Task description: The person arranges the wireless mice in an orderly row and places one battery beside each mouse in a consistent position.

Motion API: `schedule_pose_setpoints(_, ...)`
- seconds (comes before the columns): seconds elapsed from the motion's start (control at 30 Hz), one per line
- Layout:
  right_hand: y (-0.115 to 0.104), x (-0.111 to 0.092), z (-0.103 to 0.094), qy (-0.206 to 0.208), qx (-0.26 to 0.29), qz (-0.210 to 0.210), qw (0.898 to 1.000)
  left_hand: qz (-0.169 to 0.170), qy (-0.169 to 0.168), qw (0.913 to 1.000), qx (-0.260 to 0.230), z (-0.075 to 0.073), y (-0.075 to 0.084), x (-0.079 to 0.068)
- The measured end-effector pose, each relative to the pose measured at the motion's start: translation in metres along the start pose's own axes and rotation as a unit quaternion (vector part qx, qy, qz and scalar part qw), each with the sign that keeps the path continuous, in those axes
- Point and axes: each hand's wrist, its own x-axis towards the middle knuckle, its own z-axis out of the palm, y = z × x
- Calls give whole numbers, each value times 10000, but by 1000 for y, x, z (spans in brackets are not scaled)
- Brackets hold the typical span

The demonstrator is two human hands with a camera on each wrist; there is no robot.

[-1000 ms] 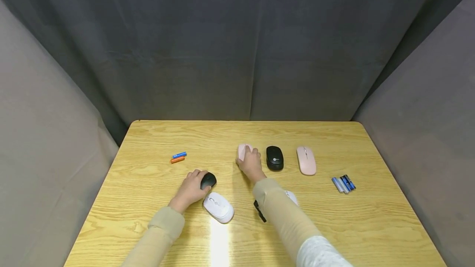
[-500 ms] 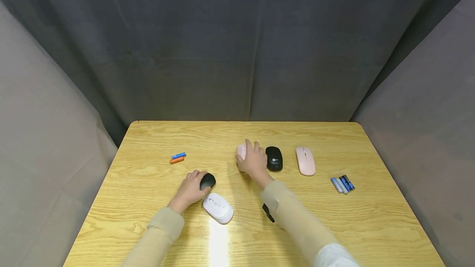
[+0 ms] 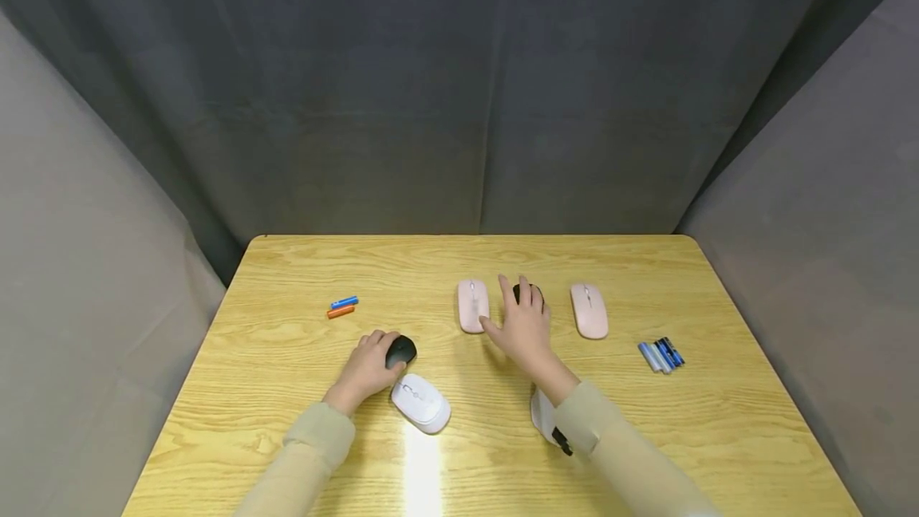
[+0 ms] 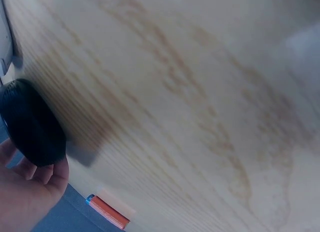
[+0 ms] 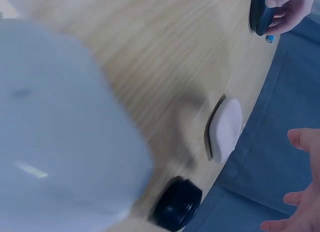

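My left hand (image 3: pixel 364 367) grips a black computer mouse (image 3: pixel 402 351) on the table's left half; the left wrist view shows the fingers curled along one side of this mouse (image 4: pixel 32 123). A white mouse (image 3: pixel 420 403) lies just in front of it. Over a second black mouse (image 5: pixel 178 204) at the back middle hovers my right hand (image 3: pixel 522 333), its fingers spread. In the right wrist view that hand stands apart from the mouse. Left of it lies a pink mouse (image 3: pixel 471 305). Under the right wrist, another white mouse (image 3: pixel 542 415) is partly hidden.
Another pink mouse (image 3: pixel 589 311) lies at the back right. Several blue and silver batteries (image 3: pixel 661 355) sit side by side farther right. A blue battery (image 3: pixel 345 302) and an orange battery (image 3: pixel 341 312) lie at the back left. Curtains surround the wooden table (image 3: pixel 718 437).
My right hand has let go of the left pink mouse and moved right, to above the second black mouse. The left hand has stayed on its black mouse.
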Motion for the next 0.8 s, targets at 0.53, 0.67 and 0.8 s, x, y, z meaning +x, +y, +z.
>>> schedule_pose_setpoints(0.53, 48, -68, -3, 156, 301, 330, 9989, -2, -36, 10000, -1, 0, 0, -2)
schedule_pose_setpoints(0.67, 55, -81, 1, 136, 468, 485, 9976, 25, -13, 10000, 7, 0, 1, -1)
schedule_pose_setpoints(0.8, 60, -92, 7, 46, 543, 643, 9964, 54, 27, 10000, 59, 2, 0, -1)
